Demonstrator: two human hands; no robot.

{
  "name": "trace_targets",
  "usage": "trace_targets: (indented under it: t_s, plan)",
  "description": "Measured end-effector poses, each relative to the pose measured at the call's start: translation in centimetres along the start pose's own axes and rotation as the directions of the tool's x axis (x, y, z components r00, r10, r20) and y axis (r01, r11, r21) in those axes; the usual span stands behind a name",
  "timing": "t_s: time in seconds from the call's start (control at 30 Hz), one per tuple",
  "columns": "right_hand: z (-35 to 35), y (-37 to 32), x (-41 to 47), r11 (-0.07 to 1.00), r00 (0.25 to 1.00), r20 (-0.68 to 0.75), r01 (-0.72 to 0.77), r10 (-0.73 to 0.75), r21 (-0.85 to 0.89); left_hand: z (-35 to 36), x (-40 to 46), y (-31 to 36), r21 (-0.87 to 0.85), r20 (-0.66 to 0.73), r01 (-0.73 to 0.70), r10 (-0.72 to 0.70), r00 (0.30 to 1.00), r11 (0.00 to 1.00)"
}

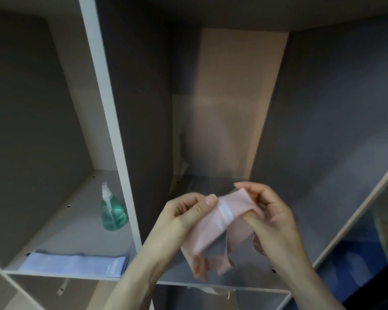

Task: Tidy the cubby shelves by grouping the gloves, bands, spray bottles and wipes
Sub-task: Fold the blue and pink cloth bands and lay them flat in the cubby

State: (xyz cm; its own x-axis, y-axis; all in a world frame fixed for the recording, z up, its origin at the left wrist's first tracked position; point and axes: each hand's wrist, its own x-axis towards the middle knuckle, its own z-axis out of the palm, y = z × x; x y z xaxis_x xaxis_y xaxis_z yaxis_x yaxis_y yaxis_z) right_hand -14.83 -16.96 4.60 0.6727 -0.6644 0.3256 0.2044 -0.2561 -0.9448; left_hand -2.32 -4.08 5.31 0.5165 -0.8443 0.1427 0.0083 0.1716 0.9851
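Pink band (213,229) at 5 o'clock, pinched between fingers of left hand (184,215) and right hand (271,215), ahead of the middle cubby. Loose tails dangling: likely to slip free or unfold. Blue band (76,264) at 8 o'clock.

Head camera looks down (close) into the cubby shelves (112,113).

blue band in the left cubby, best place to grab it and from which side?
Take the blue band at its front long edge, from the open front of the cubby. It lies flat along the shelf's front lip, so fingers can pinch that edge there. The green spray bottle stands behind it, out of the way.
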Motion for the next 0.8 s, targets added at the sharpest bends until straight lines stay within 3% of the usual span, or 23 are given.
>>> trace_targets:
  t_s: [0.1,0.2,0.37,0.6,0.8]
  plan:
    - [0.8,-0.3,-0.1,0.987,0.985,0.132,0.126,-0.112,-0.101,0.3,-0.1,-0.2,-0.029,0.105,0.048,-0.045,0.993,0.998]
    - [1.2,-0.1,-0.4,0.947,0.975,0.102,0.215,-0.195,-0.24,0.6,-0.3,-0.3,-0.071,0.112,0.047,-0.039,0.993,0.996]
    - [0.9,0.0,-0.4,0.956,0.989,0.089,0.141,-0.122,-0.257,0.3,-0.5,-0.8,-0.097,-0.005,-0.056,0.055,0.998,0.994]
    - [0.6,-1.5,-0.7,0.997,0.973,0.228,-0.056,0.041,0.057,0.2,-0.7,-1.0,0.048,-0.134,-0.18,0.185,0.974,0.982]
    - [1.4,-0.9,-0.7,0.972,0.976,0.201,0.122,-0.082,-0.199,0.5,-1.2,-1.2,0.094,-0.118,-0.149,0.159,0.98,0.984]
